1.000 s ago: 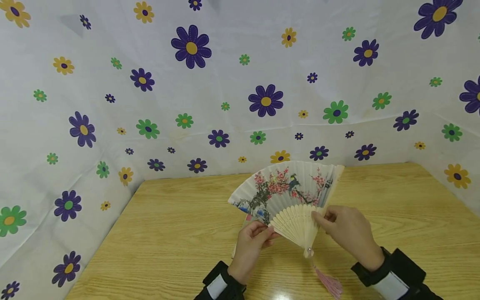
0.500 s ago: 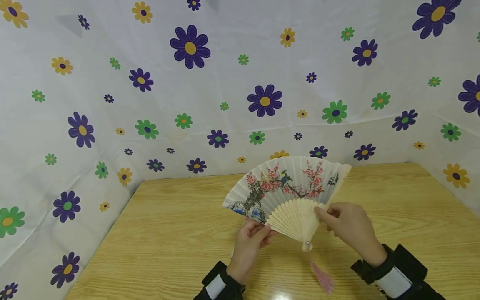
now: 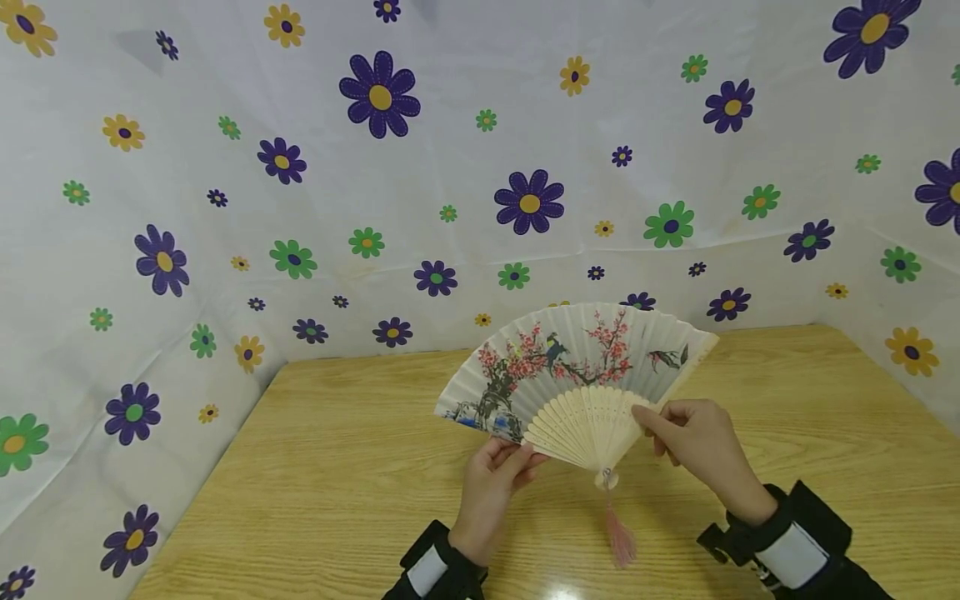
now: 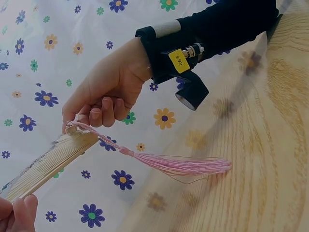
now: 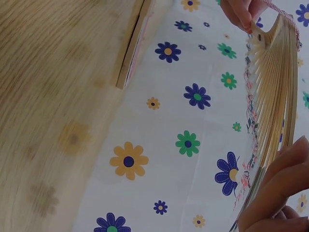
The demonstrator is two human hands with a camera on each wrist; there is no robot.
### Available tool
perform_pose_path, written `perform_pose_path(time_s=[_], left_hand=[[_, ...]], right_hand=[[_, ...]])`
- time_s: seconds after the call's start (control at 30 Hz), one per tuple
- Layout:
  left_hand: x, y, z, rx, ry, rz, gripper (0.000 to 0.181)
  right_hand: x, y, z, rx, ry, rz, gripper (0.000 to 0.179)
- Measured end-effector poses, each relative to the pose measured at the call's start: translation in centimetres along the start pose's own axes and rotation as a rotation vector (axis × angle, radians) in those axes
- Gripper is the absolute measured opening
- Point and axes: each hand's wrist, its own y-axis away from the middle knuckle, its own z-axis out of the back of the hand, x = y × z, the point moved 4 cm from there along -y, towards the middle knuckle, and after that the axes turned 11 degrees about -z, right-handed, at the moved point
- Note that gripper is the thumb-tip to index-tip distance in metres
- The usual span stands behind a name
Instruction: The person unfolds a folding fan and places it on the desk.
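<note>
A folding hand fan (image 3: 555,350) is spread wide above the table, its white leaf painted with pink blossom, branches and a bird. My left hand (image 3: 491,487) pinches the lower left rib between thumb and fingers. On the other side, my right hand (image 3: 697,446) pinches the right outer rib, thumb in front. A pink tassel (image 3: 620,537) hangs from the pivot. The left wrist view shows the pale ribs (image 4: 53,164) edge-on, with the tassel (image 4: 183,164) dangling. In the right wrist view the ribs (image 5: 275,92) run between both hands.
The wooden table (image 3: 360,467) lies below both hands. Flower-printed white cloth (image 3: 420,167) walls its back and sides. A flat wooden-edged thing (image 5: 133,48) with a pink side lies on the table in the right wrist view; its kind is unclear.
The fan has opened wider, uncovering more of the painting on the right. Its pivot and tassel have swung left and upward. Both hands keep their hold and have risen slightly.
</note>
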Motion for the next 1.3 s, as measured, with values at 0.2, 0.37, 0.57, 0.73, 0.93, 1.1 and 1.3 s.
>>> perform_pose_path(time_s=[0.2,0.37,0.57,0.73,0.93,1.1,1.3], left_hand=[[-0.3,-0.1,0.2,-0.018,0.021,-0.02,0.004],[-0.2,-0.1,0.2,-0.033,0.029,-0.013,0.006],[-0.2,-0.1,0.3,-0.055,0.025,-0.016,0.005],[-0.4,-0.1,0.3,-0.082,0.03,-0.039,0.005],[-0.5,-0.1,0.3,-0.103,0.035,-0.056,0.005],[-0.5,-0.3,0.4,-0.111,0.036,-0.067,0.005],[-0.3,-0.3,0.6,-0.114,0.031,-0.063,0.005]], right_hand=[[-0.3,-0.2,-0.2,0.055,-0.114,-0.042,0.041],[-0.4,-0.3,-0.2,0.081,-0.141,-0.066,0.039],[-0.4,-0.4,-0.3,0.112,-0.153,-0.077,0.038],[-0.5,-0.6,-0.3,0.147,-0.174,-0.095,0.038],[-0.8,-0.8,-0.3,0.174,-0.199,-0.129,0.038],[-1.0,-0.9,-0.5,0.198,-0.213,-0.157,0.037],[-1.2,-1.0,-0.7,0.209,-0.212,-0.172,0.037]])
